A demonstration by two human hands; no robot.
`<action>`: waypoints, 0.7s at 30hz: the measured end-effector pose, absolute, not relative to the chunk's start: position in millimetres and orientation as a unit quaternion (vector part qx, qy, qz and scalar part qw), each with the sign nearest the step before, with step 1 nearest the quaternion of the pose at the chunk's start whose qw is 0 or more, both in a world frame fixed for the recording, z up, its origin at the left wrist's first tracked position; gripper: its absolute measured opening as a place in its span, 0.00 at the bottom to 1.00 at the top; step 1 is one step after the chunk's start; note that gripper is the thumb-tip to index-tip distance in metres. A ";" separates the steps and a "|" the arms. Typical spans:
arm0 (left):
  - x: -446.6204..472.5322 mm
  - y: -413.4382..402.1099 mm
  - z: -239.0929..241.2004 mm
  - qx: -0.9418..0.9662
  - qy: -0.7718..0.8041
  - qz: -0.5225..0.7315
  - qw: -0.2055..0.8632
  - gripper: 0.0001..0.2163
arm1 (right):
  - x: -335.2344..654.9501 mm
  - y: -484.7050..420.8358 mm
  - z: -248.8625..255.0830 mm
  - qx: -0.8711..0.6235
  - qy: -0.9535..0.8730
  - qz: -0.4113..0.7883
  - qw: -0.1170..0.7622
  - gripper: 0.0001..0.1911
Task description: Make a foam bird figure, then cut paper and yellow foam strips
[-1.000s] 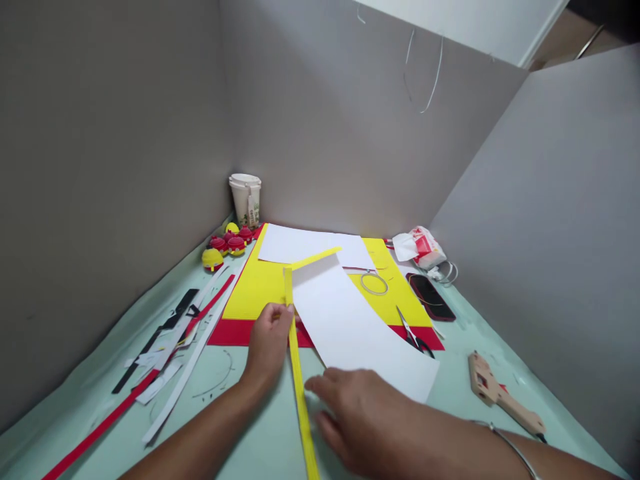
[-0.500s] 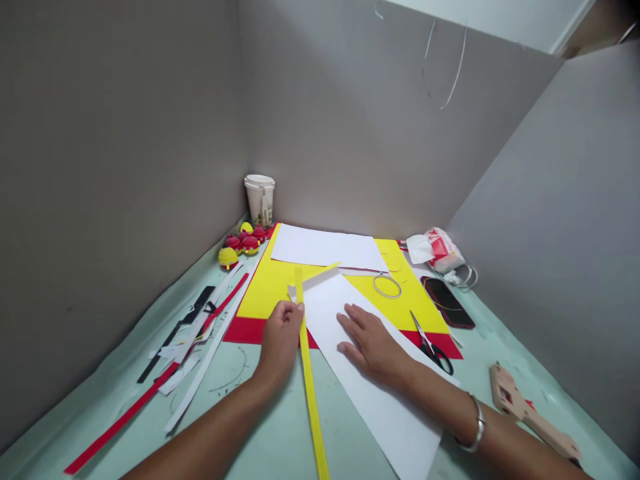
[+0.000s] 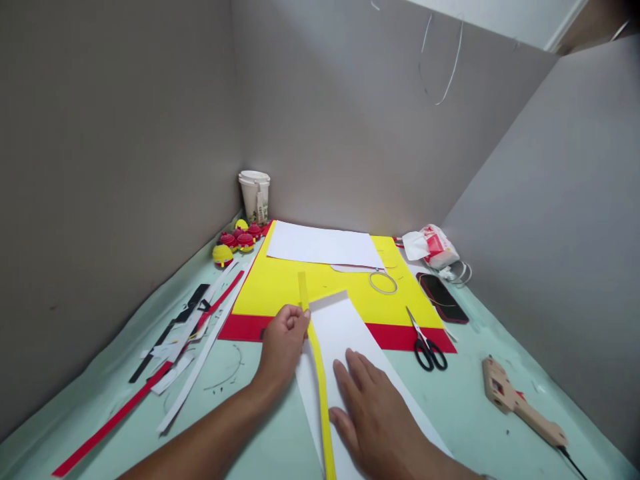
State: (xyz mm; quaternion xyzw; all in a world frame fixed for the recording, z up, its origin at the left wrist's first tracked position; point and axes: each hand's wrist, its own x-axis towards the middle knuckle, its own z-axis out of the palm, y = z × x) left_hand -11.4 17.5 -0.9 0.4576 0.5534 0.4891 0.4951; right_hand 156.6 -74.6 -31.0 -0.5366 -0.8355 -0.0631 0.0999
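Observation:
My left hand (image 3: 284,343) is closed on a long yellow paper strip (image 3: 320,387), pinching it near its far end. The strip runs along a long white sheet (image 3: 340,327) toward me. My right hand (image 3: 373,413) lies flat and open on the white sheet, just right of the strip. Sheet and strip rest partly over a yellow sheet (image 3: 280,287) stacked on a red sheet (image 3: 240,328).
Black scissors (image 3: 424,341), a wire ring (image 3: 383,282), a dark phone (image 3: 443,298) and a glue gun (image 3: 517,401) lie to the right. Cut paper strips (image 3: 185,340), red and yellow round pieces (image 3: 235,241) and a cup (image 3: 253,195) sit left. Grey partition walls enclose the table.
The white sheet has slid toward me and turned in line with the yellow strip. My right hand came back nearer with it, staying flat. My left hand kept its hold.

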 end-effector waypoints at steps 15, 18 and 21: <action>-11.5 17.7 -10.0 0.575 0.582 0.447 0.363 0.08 | 157.1 -49.3 45.0 -0.504 -0.858 0.086 -0.055 0.10; -12.8 20.7 -12.3 0.574 0.588 0.442 0.358 0.08 | 155.0 -11.5 47.3 -0.486 -0.834 0.257 0.047 0.06; -14.2 23.8 -14.4 0.576 0.596 0.437 0.348 0.08 | 148.1 26.1 28.6 -0.472 -0.763 0.414 0.152 0.08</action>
